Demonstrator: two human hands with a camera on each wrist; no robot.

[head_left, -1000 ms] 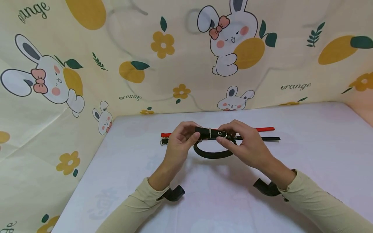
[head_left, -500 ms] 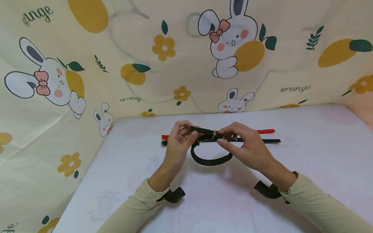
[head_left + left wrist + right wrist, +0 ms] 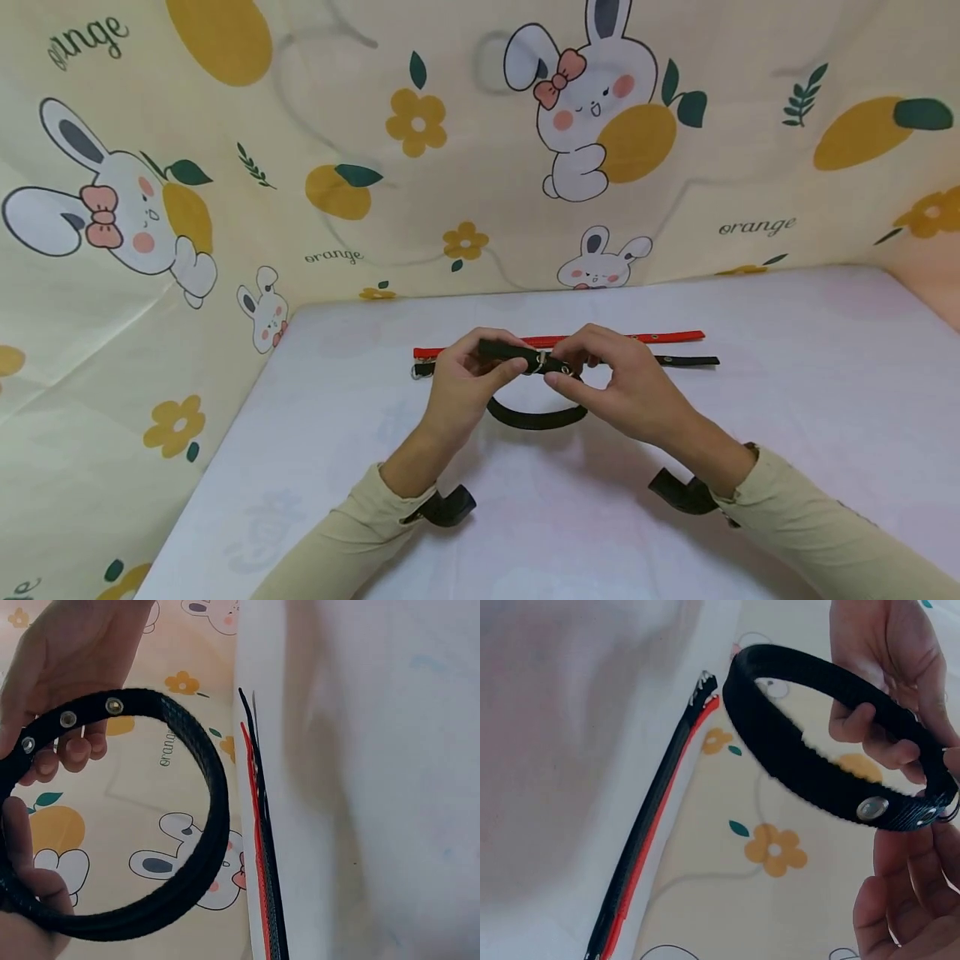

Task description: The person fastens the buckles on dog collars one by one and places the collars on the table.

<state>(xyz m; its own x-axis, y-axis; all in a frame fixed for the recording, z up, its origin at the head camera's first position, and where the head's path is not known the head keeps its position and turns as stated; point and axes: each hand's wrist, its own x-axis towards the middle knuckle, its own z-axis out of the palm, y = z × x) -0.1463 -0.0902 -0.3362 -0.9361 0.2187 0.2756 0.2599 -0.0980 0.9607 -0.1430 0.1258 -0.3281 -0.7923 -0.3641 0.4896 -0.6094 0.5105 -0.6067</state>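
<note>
A black collar, bent into a closed loop, is held above the table between both hands. My left hand pinches its overlapping strap end, thumb in front and fingers behind. At the other side my right hand pinches the collar near the metal keeper and an eyelet. Metal eyelets line the band in the left wrist view. From the right wrist view, the collar shows its broad woven side with a round metal eyelet. The buckle is mostly hidden by the fingers.
Behind the hands, a red strap and a black strap lie side by side on the white table. Metal fittings sit at their left ends. A patterned cloth rises behind the table and along its left side.
The collar's strap end swung up at the left, then came down under the left thumb. My left hand moved right along the strap, and the hands are now closer together.
</note>
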